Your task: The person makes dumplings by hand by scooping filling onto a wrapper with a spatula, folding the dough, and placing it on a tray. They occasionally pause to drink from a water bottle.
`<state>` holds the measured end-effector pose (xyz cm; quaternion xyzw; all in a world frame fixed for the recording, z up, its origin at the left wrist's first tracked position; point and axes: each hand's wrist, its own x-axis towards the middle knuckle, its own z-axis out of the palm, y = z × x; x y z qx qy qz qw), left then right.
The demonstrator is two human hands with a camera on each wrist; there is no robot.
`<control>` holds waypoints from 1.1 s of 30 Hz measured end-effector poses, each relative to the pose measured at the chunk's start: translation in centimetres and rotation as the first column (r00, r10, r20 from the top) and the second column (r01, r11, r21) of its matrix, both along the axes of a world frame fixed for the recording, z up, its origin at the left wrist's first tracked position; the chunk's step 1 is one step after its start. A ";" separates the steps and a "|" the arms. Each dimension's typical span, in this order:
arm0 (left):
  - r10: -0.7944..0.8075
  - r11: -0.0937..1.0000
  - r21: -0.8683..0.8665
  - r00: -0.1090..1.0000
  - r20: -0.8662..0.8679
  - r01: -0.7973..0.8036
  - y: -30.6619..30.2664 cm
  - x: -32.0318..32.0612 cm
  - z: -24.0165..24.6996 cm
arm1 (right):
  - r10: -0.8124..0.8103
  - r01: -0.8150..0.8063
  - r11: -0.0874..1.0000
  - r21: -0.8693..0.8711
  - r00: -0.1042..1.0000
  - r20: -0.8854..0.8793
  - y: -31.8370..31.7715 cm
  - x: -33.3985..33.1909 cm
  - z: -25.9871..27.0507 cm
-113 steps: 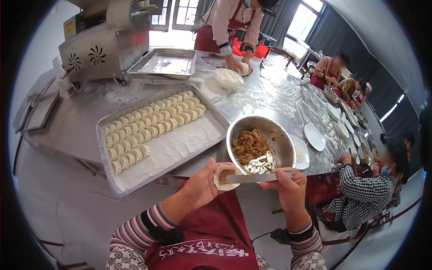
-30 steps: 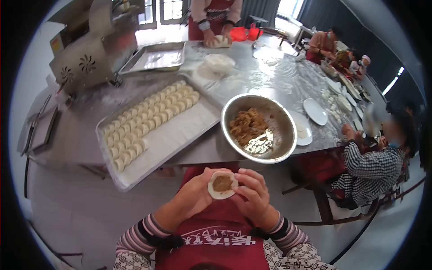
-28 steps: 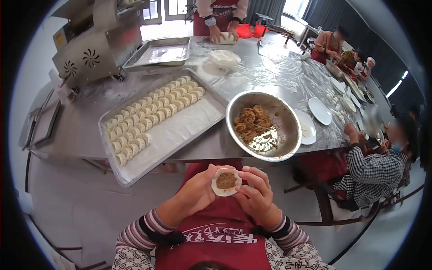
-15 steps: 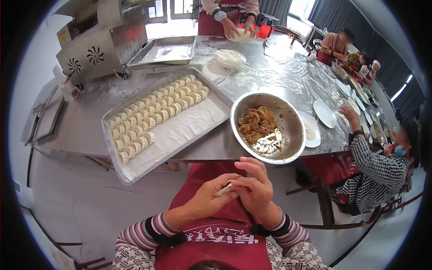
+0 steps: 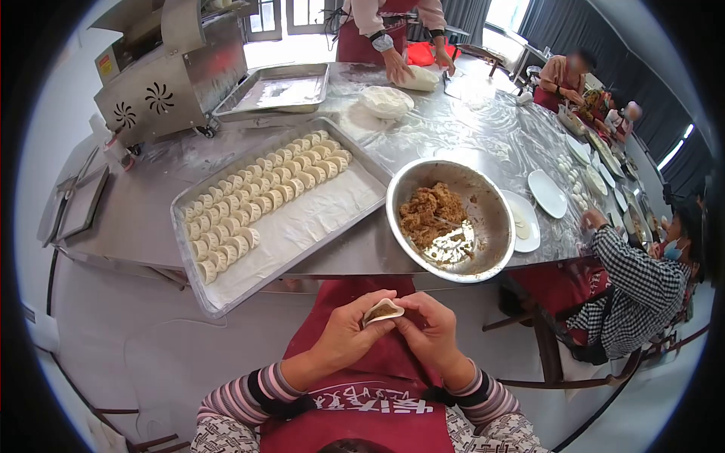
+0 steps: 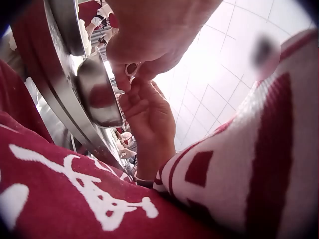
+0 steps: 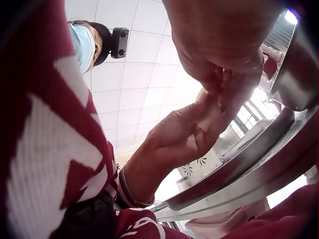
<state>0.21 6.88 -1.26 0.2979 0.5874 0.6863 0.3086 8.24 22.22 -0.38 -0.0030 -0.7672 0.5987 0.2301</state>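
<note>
Pinching a part-folded wrapper (image 5: 384, 318) by its edges, left hand (image 5: 347, 336) and right hand (image 5: 433, 330) are both clamped on it, brown filling (image 5: 383, 309) peeking out. It's held near the near edge of the worktop (image 5: 351, 257), metal bowl (image 5: 487, 200) beyond, tray (image 5: 310, 245) of little dumplings (image 5: 292, 186) over left.

Metal bowl (image 6: 98, 92), two hands (image 6: 149, 122) meeting, red apron (image 6: 55, 184)
</note>
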 end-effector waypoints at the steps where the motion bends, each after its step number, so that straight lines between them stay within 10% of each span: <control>1: 0.000 1.000 -0.002 1.000 0.002 0.000 0.1 0.0 0.0 | -0.012 0.044 0.954 0.298 0.994 -0.109 0.0 0.0 0.5; 7: 0.118 0.993 0.025 0.986 -0.120 -0.116 0.2 -0.2 0.2 | -0.111 0.111 0.994 0.003 0.993 0.043 -0.6 0.1 0.2; 16: 0.104 0.994 -0.003 0.982 -0.159 -0.106 0.3 0.0 0.5 | -0.191 0.258 0.864 0.432 0.962 -0.194 -0.6 0.1 0.3; 21: 0.092 0.996 0.018 0.996 -0.006 -0.092 0.1 0.3 0.4 | -0.199 0.270 0.878 0.396 0.957 -0.211 -0.5 0.2 -0.1; 33: 0.084 0.996 0.052 0.969 -0.232 -0.074 -0.1 -0.4 0.0 | -0.175 0.197 0.960 0.198 0.977 -0.124 -0.7 0.0 0.0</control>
